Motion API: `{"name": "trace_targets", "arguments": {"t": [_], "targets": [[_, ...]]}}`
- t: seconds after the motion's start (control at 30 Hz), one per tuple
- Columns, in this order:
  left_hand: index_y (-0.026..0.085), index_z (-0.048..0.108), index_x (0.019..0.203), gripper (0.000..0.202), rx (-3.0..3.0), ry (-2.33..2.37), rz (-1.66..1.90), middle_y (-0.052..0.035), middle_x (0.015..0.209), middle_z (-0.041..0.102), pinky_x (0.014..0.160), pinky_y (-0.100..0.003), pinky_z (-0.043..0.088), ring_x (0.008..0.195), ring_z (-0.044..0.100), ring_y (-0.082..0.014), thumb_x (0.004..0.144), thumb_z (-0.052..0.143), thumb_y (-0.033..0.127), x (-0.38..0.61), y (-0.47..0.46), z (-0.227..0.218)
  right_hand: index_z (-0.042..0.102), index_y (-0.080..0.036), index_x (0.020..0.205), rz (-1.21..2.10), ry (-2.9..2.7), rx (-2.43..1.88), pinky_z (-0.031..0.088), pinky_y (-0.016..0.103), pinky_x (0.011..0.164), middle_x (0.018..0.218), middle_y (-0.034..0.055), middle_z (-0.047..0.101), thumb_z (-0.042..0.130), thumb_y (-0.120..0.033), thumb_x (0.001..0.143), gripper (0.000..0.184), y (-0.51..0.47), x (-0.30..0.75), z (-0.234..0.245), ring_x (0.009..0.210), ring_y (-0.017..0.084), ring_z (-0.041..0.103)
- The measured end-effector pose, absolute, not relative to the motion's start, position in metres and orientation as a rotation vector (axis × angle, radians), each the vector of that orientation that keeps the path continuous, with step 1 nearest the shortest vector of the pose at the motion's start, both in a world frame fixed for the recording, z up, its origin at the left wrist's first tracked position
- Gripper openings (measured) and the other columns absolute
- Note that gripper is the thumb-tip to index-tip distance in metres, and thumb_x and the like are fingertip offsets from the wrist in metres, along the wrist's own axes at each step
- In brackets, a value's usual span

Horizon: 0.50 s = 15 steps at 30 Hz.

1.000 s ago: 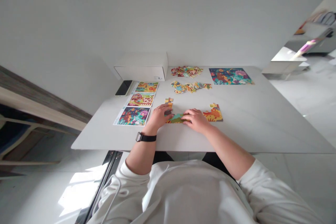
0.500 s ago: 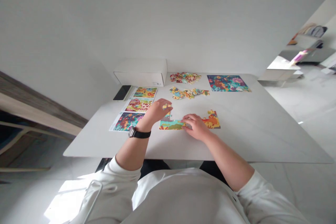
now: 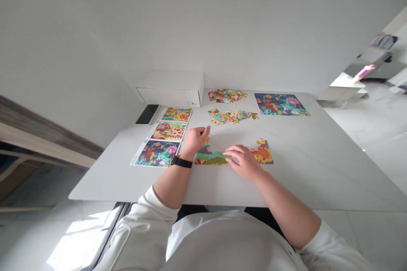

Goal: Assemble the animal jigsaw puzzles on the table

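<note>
A partly joined jigsaw puzzle (image 3: 214,159) lies in front of me, a U-shaped strip with a green and blue lower edge and an orange animal on its right. My left hand (image 3: 196,139) is closed, fingers curled, at the upper end of the puzzle's left side. A yellow puzzle piece (image 3: 207,140) shows just beneath those fingers, mostly hidden by them. My right hand (image 3: 243,161) rests with extended fingers over the middle of the lower strip, covering part of it.
Loose puzzle pieces (image 3: 232,116) lie beyond the hands, with another heap (image 3: 227,95) behind. A finished puzzle (image 3: 281,104) is at the back right. On the left are a picture sheet (image 3: 168,130), a phone (image 3: 148,114) and a white box (image 3: 168,95) against the wall.
My left hand has turned and its fingers have curled in, hiding most of the yellow piece seen between them before. My right hand stays on the lower strip. The view has shifted slightly.
</note>
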<state>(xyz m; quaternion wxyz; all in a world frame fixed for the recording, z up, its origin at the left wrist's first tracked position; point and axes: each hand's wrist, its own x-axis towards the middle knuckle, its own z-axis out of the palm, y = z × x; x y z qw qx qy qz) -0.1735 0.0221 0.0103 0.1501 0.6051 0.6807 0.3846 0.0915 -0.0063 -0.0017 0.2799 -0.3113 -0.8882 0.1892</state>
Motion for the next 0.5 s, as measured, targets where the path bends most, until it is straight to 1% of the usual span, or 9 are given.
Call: {"name": "trace_targets", "arguments": {"t": [0.17, 0.3, 0.4, 0.5], "targets": [[0.022, 0.031, 0.058, 0.06, 1.661, 1.964, 1.159, 0.0014, 0.059, 0.026, 0.058, -0.032, 0.019, 0.059, 0.029, -0.0139, 0.098, 0.043, 0.066, -0.175, 0.025, 0.006, 0.079, -0.031, 0.123, 0.42, -2.41, -0.865, 0.056, 0.051, 0.106, 0.122, 0.0075, 0.078, 0.065, -0.021, 0.103, 0.027, 0.001, 0.1, 0.014, 0.115, 0.028, 0.071], [0.023, 0.029, 0.058, 0.063, 1.64, 1.934, 1.17, 0.0018, 0.058, 0.025, 0.057, -0.032, 0.02, 0.058, 0.029, -0.0134, 0.098, 0.043, 0.069, -0.172, 0.028, 0.0, 0.078, -0.031, 0.127, 0.311, -2.491, -0.891, 0.057, 0.05, 0.106, 0.125, 0.0082, 0.078, 0.066, -0.024, 0.102, 0.029, 0.032, 0.114, 0.036, 0.116, 0.029, 0.071], [0.023, 0.037, 0.057, 0.067, 1.569, 1.925, 1.19, 0.0009, 0.054, 0.035, 0.056, -0.031, 0.024, 0.057, 0.037, -0.0144, 0.099, 0.04, 0.075, -0.172, 0.03, -0.001, 0.078, -0.028, 0.129, 0.239, -2.472, -0.98, 0.057, 0.051, 0.109, 0.127, 0.0101, 0.078, 0.066, -0.027, 0.102, 0.03, 0.07, 0.119, 0.045, 0.119, 0.03, 0.071], [0.023, 0.051, 0.059, 0.072, 1.469, 1.861, 1.254, -0.0017, 0.056, 0.051, 0.059, -0.03, 0.036, 0.059, 0.051, -0.0173, 0.103, 0.031, 0.077, -0.175, 0.03, 0.0, 0.076, -0.025, 0.134, 0.214, -2.47, -1.062, 0.057, 0.051, 0.11, 0.132, 0.0119, 0.077, 0.069, -0.027, 0.098, 0.036, 0.109, 0.112, 0.045, 0.123, 0.032, 0.072]]}}
